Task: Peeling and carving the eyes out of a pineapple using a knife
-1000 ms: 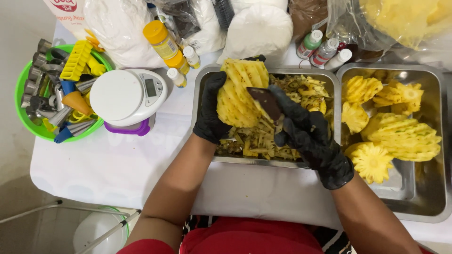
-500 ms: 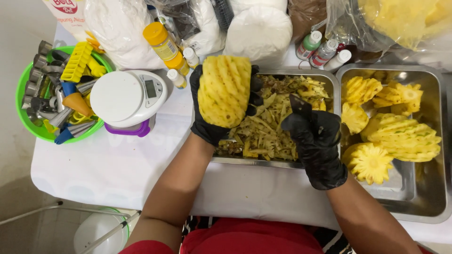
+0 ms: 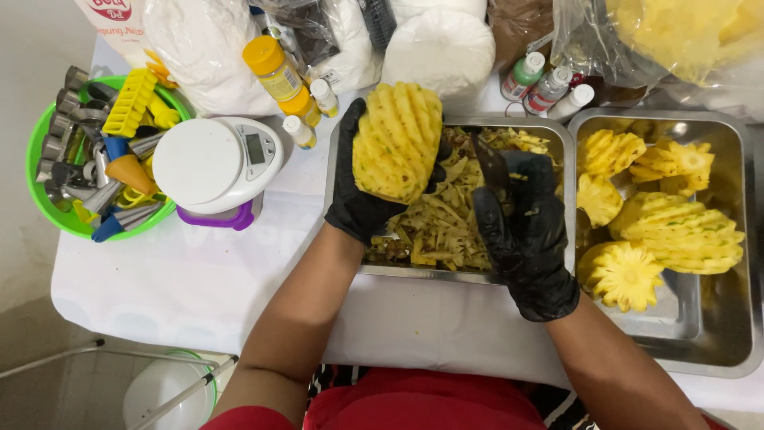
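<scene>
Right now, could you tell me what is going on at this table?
A person in black gloves holds a peeled pineapple in the left hand over a steel tray of peelings. The right hand grips a knife beside the fruit, apart from it. More peeled pineapples lie in the next steel tray. A kitchen scale stands to the left.

Left hand (image 3: 362,203), black glove, grips a peeled pineapple (image 3: 398,142) upright over the steel tray of peelings (image 3: 454,227). Right hand (image 3: 525,239), also gloved, holds a dark knife (image 3: 489,163), blade pointing up, just beside the fruit, not touching. Right-side tray (image 3: 700,342) holds more peeled pineapples (image 3: 676,231). White kitchen scale (image 3: 215,167) and green bowl of cutters (image 3: 56,159) sit left on the white tablecloth (image 3: 159,279).
</scene>
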